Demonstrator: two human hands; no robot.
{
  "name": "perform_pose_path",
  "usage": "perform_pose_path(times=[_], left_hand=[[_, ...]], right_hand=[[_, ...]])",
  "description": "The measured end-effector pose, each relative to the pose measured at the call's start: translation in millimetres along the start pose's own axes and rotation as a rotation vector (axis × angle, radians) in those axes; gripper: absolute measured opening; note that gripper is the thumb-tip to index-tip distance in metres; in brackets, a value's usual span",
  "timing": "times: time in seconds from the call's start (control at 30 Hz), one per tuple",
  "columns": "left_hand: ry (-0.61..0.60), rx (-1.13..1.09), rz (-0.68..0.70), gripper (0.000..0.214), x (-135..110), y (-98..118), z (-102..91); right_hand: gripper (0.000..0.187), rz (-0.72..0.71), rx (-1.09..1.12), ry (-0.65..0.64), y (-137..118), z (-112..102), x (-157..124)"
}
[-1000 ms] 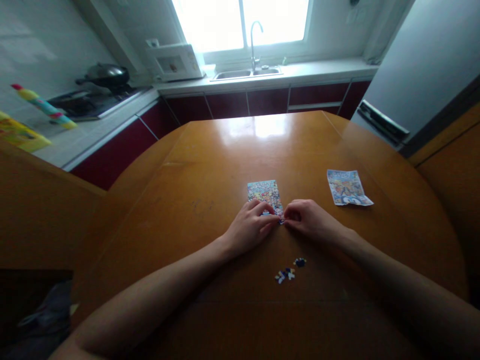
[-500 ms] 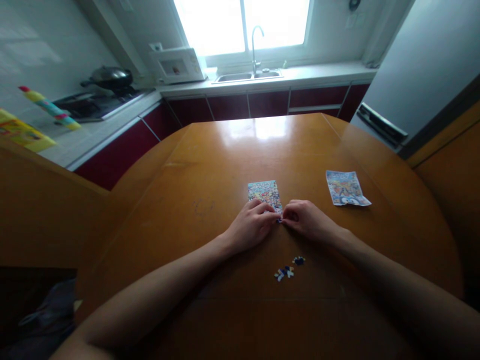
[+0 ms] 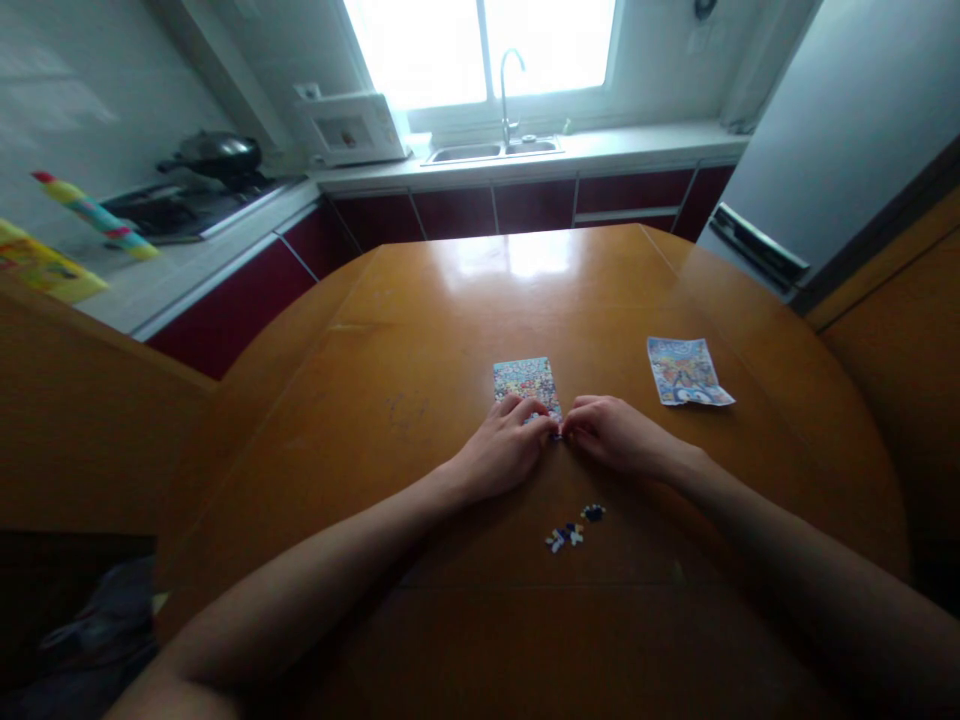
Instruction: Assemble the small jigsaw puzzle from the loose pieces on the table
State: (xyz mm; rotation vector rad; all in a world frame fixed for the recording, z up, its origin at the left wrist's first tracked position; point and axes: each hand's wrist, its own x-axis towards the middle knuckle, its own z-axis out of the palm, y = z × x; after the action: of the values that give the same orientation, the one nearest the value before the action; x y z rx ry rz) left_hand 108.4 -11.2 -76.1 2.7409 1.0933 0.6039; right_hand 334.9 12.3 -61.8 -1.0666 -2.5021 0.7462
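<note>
A small colourful jigsaw puzzle (image 3: 526, 380) lies flat on the round wooden table (image 3: 420, 330). My left hand (image 3: 504, 448) rests on the puzzle's near edge with its fingers curled. My right hand (image 3: 611, 435) meets it at the puzzle's near right corner, fingers pinched together on a tiny puzzle piece that is mostly hidden. A few loose puzzle pieces (image 3: 574, 528) lie on the table just in front of my hands.
A printed paper sheet (image 3: 686, 371) lies to the right on the table. Beyond are a counter with a sink (image 3: 491, 150), a microwave (image 3: 352, 128), a stove with a pan (image 3: 214, 155) and a grey fridge (image 3: 825, 130) at the right.
Both hands have stayed pressed at the puzzle's near right corner. Only the view has shifted slightly.
</note>
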Motion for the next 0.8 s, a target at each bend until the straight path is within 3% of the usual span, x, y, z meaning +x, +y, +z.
perform_pose_path(times=[0.13, 0.27, 0.33, 0.43, 0.57, 0.8], left_hand=[[0.021, -0.037, -0.01, 0.023, 1.6, 1.7, -3.7], [0.031, -0.054, -0.039, 0.018, 3.1, 5.4, -20.6], [-0.047, -0.067, -0.045, 0.016, 3.1, 11.0, -31.9], [-0.294, -0.135, -0.041, 0.013, -0.8, 26.5, -44.9], [-0.487, -0.219, -0.184, 0.02, -13.5, 54.1, -44.9], [-0.518, -0.134, -0.224, 0.006, -25.8, 73.2, -33.6]], right_hand=[[0.023, 0.031, 0.048, 0.0, -2.0, -8.7, -2.9], [0.02, 0.038, -0.016, -0.125, -16.7, -22.8, -13.8], [0.016, 0.037, -0.061, -0.21, -27.3, -26.9, -20.8], [0.012, 0.03, -0.135, -0.312, -40.6, -26.5, -29.1], [0.011, 0.013, -0.184, -0.311, -46.1, -21.8, -31.9], [0.008, 0.044, -0.228, -0.243, -42.3, -20.7, -27.7]])
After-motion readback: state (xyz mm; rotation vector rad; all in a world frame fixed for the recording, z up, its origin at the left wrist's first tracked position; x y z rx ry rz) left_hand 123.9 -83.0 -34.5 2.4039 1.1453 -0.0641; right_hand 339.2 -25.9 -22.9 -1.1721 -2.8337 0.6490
